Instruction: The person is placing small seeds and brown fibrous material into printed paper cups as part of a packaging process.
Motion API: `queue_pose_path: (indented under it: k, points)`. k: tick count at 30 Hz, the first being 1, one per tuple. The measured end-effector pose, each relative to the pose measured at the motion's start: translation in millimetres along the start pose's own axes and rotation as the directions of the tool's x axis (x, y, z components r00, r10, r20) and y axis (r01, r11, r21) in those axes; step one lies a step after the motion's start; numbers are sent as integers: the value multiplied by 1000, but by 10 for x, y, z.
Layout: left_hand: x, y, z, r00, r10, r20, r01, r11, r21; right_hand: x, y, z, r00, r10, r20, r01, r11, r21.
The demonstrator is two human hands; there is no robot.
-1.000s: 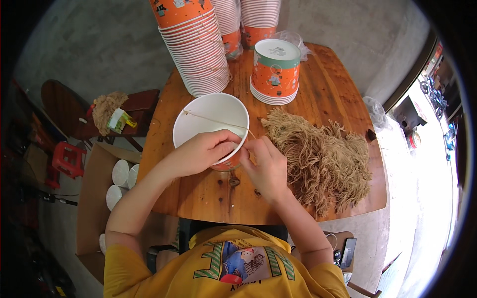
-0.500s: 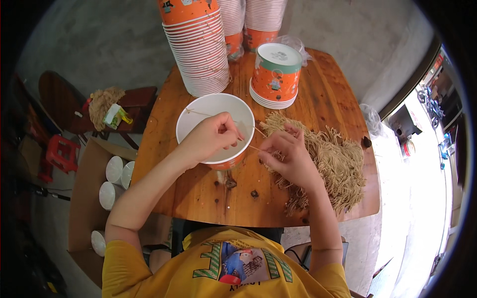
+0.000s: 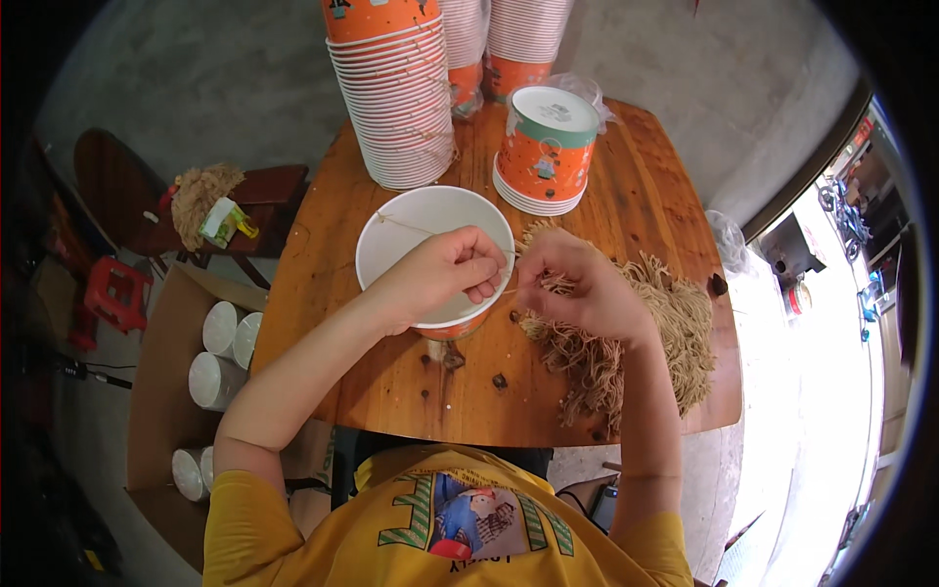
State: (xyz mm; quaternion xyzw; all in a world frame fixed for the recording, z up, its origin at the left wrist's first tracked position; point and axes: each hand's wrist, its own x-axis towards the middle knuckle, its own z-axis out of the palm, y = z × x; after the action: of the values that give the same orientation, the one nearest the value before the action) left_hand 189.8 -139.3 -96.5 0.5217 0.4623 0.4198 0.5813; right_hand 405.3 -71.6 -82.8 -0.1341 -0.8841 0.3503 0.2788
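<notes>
Left hand: the left hand [image 3: 442,276] is curled shut over the rim of the white paper bucket [image 3: 411,240], fingertips pinching a thin tan string [image 3: 409,227].
Right hand: the right hand [image 3: 577,289] is closed too, thumb and forefinger nipping the string's other end, at 3 o'clock from the left hand and nearly touching it.
String axis: it runs across the bucket mouth from the rim at 10 o'clock toward the fingers at 4 o'clock, drawn straight.
Bucket: upright, mouth up, at the middle of the wooden table [image 3: 646,205].
Twine pile: a loose heap of cut strings [image 3: 665,333] lies at 4 o'clock from the bucket, under the right wrist.
Stacks: nested paper cups [image 3: 396,108] at 12 o'clock, tops cut off.
Hard to see: the string between the fingers is hidden; the bucket's near wall is covered by the left hand.
</notes>
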Motion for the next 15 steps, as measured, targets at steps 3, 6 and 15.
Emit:
queue_pose_path:
  k: [3, 6, 15]
  points:
    - [-27, 8, 51, 999, -45, 25, 44, 998, 40, 35, -49, -5, 1000, 29, -13, -27, 994, 105]
    - [-33, 29, 90, 995, -90, 49, 86, 993, 81, 102, -72, 44, 989, 146, -4, -143, 971, 192]
    - [-2, -33, 61, 992, -110, 57, 112, 993, -31, 132, -23, 173, 985, 132, -109, -113, 980, 167]
